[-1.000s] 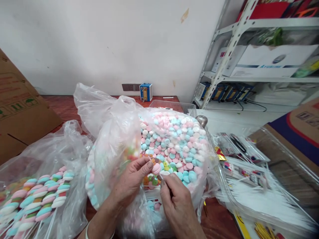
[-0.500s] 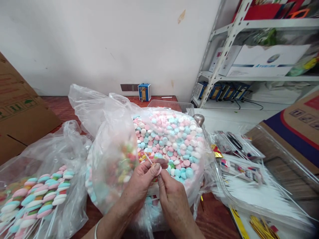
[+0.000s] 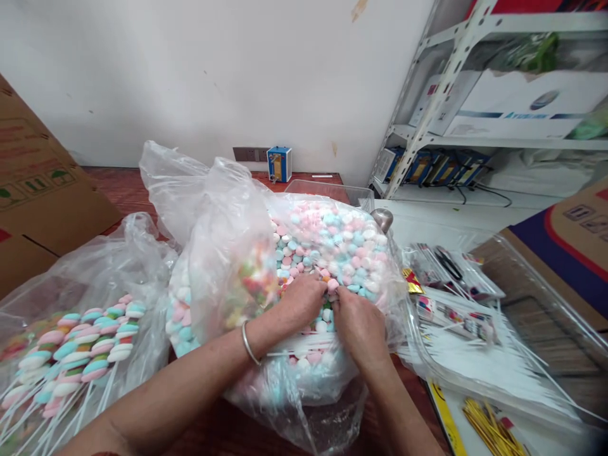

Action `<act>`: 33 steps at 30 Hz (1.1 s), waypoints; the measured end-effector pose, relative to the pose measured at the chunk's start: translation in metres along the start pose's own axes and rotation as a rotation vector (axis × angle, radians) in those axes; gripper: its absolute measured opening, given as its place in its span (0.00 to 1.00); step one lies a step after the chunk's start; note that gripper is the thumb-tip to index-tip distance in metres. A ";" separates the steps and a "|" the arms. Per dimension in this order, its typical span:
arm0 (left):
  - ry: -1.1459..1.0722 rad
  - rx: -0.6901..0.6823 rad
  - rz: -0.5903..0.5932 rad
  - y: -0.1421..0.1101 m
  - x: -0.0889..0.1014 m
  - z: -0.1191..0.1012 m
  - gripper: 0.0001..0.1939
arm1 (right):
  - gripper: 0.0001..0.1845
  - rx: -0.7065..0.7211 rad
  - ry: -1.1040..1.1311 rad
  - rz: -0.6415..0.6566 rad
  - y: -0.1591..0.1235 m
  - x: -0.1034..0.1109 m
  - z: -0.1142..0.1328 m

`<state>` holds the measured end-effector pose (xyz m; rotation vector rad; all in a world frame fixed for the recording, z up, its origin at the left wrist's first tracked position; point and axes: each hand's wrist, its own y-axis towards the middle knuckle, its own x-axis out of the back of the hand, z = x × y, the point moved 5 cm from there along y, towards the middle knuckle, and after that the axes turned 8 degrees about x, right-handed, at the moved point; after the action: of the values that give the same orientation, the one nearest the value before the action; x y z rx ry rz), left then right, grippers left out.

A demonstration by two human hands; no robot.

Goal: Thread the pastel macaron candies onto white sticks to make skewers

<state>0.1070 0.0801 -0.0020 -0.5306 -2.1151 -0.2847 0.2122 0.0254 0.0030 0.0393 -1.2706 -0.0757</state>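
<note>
My left hand (image 3: 306, 299), with a bracelet on its wrist, reaches over an open clear bag of sweets. Its fingers are closed at a pink marshmallow (image 3: 332, 285). From the other side my right hand (image 3: 360, 322) pinches the same marshmallow, so both sets of fingertips nearly meet. A small orange piece (image 3: 325, 276) shows just beyond the fingertips. No stick can be made out between the hands. Below and around them lie pink, white and blue marshmallows (image 3: 355, 237) in the plastic bag (image 3: 209, 215). White sticks (image 3: 304, 346) lie across the bag's near side.
Finished marshmallow skewers (image 3: 85, 345) lie in plastic at the left. On the right, a clear tray (image 3: 418, 354) holds white sticks, packets and scissors (image 3: 448, 263). Gold ties (image 3: 491, 425) lie in front. Cardboard boxes (image 3: 47, 183) and a metal shelf (image 3: 444, 88) flank the table.
Both hands have moved right and farther into the bag, the left forearm now reaching across. The white stick seen in my left fingers earlier is hidden. The view has shifted slightly.
</note>
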 end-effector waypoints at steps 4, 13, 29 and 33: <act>-0.082 0.069 -0.071 0.004 0.004 0.005 0.05 | 0.11 -0.030 0.077 -0.067 0.000 -0.002 -0.009; -1.188 0.416 0.055 -0.025 0.005 0.004 0.12 | 0.06 0.101 0.468 -0.573 -0.024 0.001 -0.004; -1.313 0.368 -0.095 -0.046 0.014 0.022 0.18 | 0.13 0.310 0.433 -0.490 -0.040 0.000 0.019; -1.300 0.386 -0.248 -0.045 0.027 0.032 0.20 | 0.18 0.107 0.585 -0.254 -0.053 -0.009 0.010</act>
<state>0.0487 0.0600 0.0018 -0.1934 -3.3795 0.4853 0.1980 -0.0261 -0.0060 0.2946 -0.6783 -0.1998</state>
